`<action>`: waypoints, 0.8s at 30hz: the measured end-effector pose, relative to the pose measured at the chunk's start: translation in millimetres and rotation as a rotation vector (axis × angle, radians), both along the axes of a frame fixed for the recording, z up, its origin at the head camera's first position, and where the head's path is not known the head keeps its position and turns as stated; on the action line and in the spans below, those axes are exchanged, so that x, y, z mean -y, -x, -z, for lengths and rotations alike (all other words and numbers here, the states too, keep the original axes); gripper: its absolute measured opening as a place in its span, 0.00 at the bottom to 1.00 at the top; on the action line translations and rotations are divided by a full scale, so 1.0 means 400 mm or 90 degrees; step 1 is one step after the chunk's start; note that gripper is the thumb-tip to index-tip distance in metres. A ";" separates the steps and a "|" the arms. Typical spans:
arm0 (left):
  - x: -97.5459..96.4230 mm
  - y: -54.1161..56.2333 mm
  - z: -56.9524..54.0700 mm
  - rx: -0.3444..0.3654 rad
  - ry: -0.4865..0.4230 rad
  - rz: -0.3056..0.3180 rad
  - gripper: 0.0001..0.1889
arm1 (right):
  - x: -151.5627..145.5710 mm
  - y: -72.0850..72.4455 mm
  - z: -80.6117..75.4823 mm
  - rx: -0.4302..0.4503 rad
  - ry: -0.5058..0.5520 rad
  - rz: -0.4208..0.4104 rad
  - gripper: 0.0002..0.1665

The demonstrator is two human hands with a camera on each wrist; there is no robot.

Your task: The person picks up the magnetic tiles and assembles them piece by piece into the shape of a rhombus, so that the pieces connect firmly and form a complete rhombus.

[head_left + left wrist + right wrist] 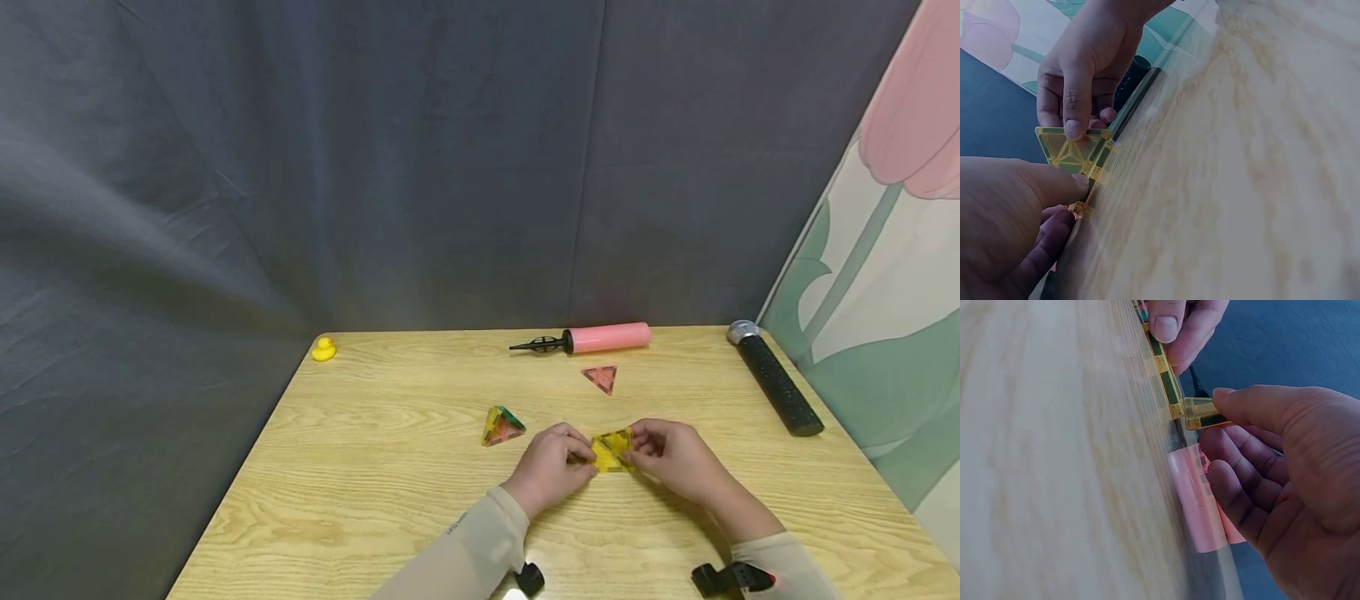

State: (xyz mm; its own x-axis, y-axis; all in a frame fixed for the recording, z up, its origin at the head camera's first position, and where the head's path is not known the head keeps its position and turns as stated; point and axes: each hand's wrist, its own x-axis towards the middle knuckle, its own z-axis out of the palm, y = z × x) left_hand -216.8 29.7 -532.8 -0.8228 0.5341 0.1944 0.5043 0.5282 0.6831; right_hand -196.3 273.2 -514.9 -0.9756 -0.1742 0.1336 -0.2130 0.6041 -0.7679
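Note:
Two yellow translucent triangular magnetic tiles are held close together above the table, edge beside edge. My left hand (551, 468) pinches the left yellow tile (604, 461) between thumb and fingers. On the other side, my right hand (678, 460) pinches the right yellow tile (1067, 149), which stands tilted in the left wrist view. The right wrist view shows the tiles' edges meeting or nearly so; I cannot tell if they are joined. A small pyramid (502, 427) of red, yellow and green tiles stands left of my hands. Behind them lies a red triangular tile (602, 377).
Toward the back edge lies a pink hand pump (609, 337) with a black nozzle. A black microphone (776, 379) with a silver head lies at the right edge. A yellow rubber duck (324, 349) sits in the far left corner. Behind the table (337, 500) hangs a dark curtain (450, 167).

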 end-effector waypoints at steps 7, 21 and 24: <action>-0.002 0.001 0.002 0.002 -0.010 -0.004 0.07 | 0.000 -0.001 -0.001 0.014 0.000 -0.017 0.15; 0.002 0.001 0.002 -0.016 -0.010 0.002 0.07 | 0.001 -0.004 0.000 0.047 0.007 -0.040 0.14; 0.001 -0.001 0.000 -0.019 -0.010 0.001 0.06 | 0.001 -0.004 0.000 0.053 0.003 -0.038 0.13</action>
